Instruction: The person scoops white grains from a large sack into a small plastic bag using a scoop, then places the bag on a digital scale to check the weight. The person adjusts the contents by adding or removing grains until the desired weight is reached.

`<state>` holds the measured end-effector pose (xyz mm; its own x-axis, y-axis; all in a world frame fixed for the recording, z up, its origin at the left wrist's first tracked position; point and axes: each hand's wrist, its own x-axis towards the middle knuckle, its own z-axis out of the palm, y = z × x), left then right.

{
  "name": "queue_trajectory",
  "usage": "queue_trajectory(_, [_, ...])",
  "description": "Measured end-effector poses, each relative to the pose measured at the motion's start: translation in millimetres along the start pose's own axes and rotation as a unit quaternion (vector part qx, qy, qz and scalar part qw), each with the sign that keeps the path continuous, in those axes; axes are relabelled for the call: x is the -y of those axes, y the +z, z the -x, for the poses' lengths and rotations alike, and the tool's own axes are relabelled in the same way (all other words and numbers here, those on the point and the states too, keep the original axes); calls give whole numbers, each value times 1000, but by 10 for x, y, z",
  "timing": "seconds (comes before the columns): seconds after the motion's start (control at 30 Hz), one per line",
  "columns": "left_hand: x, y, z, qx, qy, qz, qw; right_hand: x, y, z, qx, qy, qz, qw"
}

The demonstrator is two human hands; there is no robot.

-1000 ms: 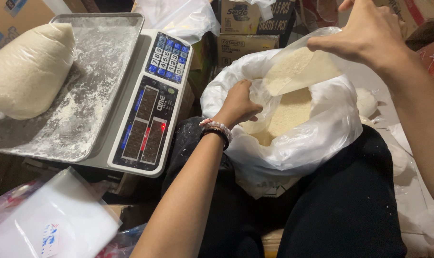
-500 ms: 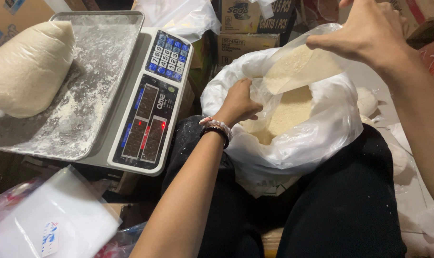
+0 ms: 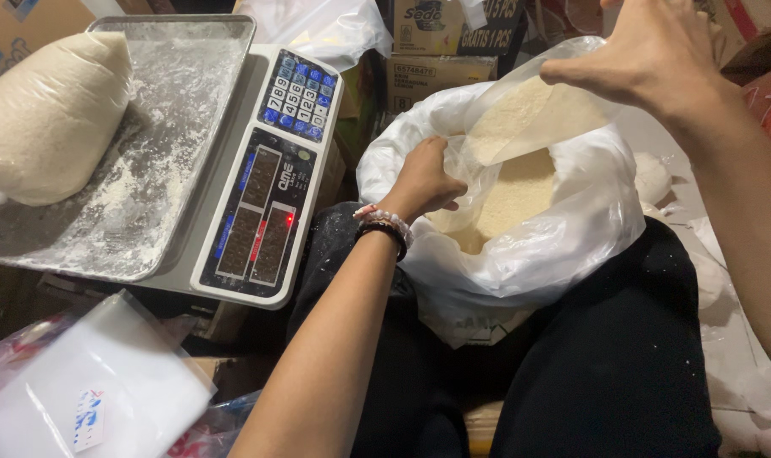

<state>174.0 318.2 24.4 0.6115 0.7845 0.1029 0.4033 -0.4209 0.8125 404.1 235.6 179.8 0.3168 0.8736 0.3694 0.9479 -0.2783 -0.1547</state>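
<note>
Pinched at its upper edge by the right hand [image 3: 657, 59], a small clear plastic bag [image 3: 530, 119] hangs tilted over the mouth of a large white sack [image 3: 555, 254], part-filled with a pale, fine grainy powder. That hand's fingers are closed on the thin film, held high at the top right of the view. Lower down, the left hand [image 3: 419, 182] reaches into the sack, fingers curled together at the small bag's lower side; whether it grips the film or only steadies it cannot be told. A beaded bracelet [image 3: 385, 222] circles that wrist. The sack rests between the person's knees, on dark trousers [image 3: 606, 373]. To the left stands an electronic scale [image 3: 275, 178] with a powder-dusted metal tray [image 3: 173, 127], and a filled bag [image 3: 50, 119] of the same pale stuff lies on it. A stack of empty clear bags [image 3: 89, 390] sits at the lower left.
</note>
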Motion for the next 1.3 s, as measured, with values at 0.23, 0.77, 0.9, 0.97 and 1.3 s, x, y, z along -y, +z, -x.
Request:
queue_trajectory(0.23, [22,6,-15,-6,13,-25,1000,-37,45,-41,39,15,40,998])
queue_trajectory(0.77, [-56,-21,81,-1,-14,32,999,28,9,42,-3,-24,15,1000])
queue_trajectory(0.9, [-117,-56,99,19,-49,67,996,53,6,21,2,-14,14,1000])
queue_trajectory(0.97, [-112,-64,100,7,-24,47,999,41,20,1,-6,-24,12,1000])
queue_trajectory(1.3, [-51,-23,51,6,-18,28,999,-26,55,-42,-15,-41,36,998])
